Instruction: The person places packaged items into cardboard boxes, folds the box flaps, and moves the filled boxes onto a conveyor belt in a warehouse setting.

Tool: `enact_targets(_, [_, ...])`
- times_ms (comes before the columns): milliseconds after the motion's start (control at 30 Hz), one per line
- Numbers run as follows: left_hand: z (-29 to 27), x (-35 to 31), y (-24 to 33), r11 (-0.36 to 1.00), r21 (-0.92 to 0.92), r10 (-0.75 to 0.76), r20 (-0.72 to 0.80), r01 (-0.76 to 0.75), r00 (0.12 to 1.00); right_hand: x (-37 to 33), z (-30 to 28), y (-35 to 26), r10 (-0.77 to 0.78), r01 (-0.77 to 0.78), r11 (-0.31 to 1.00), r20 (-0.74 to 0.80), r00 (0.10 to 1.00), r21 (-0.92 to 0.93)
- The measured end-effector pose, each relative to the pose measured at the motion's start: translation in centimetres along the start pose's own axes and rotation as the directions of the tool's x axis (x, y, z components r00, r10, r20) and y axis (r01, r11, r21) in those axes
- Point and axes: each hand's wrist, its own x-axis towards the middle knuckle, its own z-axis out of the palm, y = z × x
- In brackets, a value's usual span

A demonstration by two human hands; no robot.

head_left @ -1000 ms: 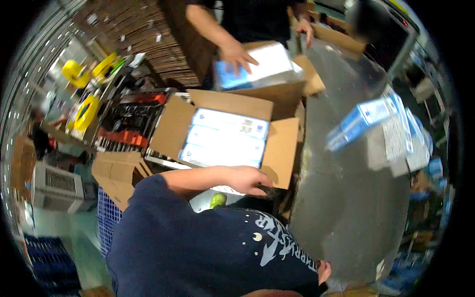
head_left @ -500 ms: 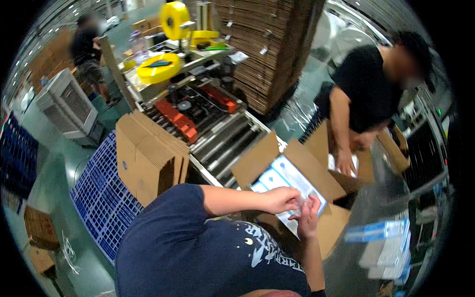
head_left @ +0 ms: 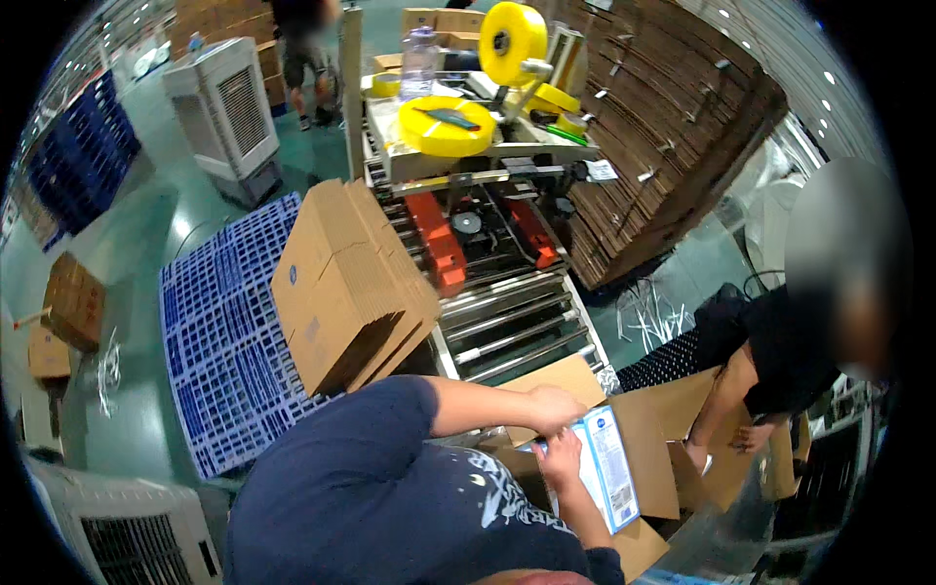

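Observation:
My left hand [head_left: 554,410] reaches over an open cardboard box [head_left: 645,453] from the left, its fingers curled at the corner of a white and blue carton [head_left: 609,463] inside. Just below it, my right hand [head_left: 562,460] has bent fingers close together beside the same carton. What either hand grips, if anything, is too small or hidden to make out. The carton stands among white and blue packages, mostly covered by my hands and arms. The box's flaps are folded outward.
A co-worker's arm [head_left: 726,405] reaches into another cardboard box [head_left: 731,478] at right. Ahead runs a roller conveyor [head_left: 517,341] with a taping machine [head_left: 468,224] and yellow tape rolls [head_left: 447,127]. Folded boxes [head_left: 341,283] stand on a blue pallet [head_left: 219,331] at left.
The view has swung, so the scene sits differently in it. My hands have moved to the carton's left edge, uncovering more of its top. The co-worker leans closer over the other box.

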Motion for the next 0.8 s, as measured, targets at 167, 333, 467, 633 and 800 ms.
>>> enact_targets(167, [6.1, 4.5, 2.7, 0.990, 0.131, -0.074, 0.119, 0.058, 0.990, -4.9, -1.5, 1.4, -0.080, 0.083, 0.990, 0.031, 0.996, -0.115])
enact_targets(333, [14.6, 5.5, 4.8, 0.973, 0.229, -0.113, 0.316, 0.039, 0.942, -10.2, -3.1, 1.8, -0.046, 0.082, 0.989, 0.276, 0.960, -0.120])
enact_targets(467, [12.3, 4.6, 7.2, 0.971, 0.223, 0.080, 0.036, -0.087, 0.996, -14.5, -4.7, 3.5, -0.092, 0.103, 0.987, 0.090, 0.992, -0.127])
enact_targets(633, [9.1, -1.2, -3.1, 0.834, -0.164, -0.459, 0.320, 0.526, 0.828, -16.7, -8.2, 7.5, 0.259, -0.304, 0.947, 0.309, 0.915, 0.106])
enact_targets(800, [6.3, 0.1, 1.5, 0.897, -0.341, -0.261, 0.107, 0.282, 0.959, -27.6, -9.5, 14.1, 0.792, -0.800, 0.476, 0.217, 0.571, 0.366])
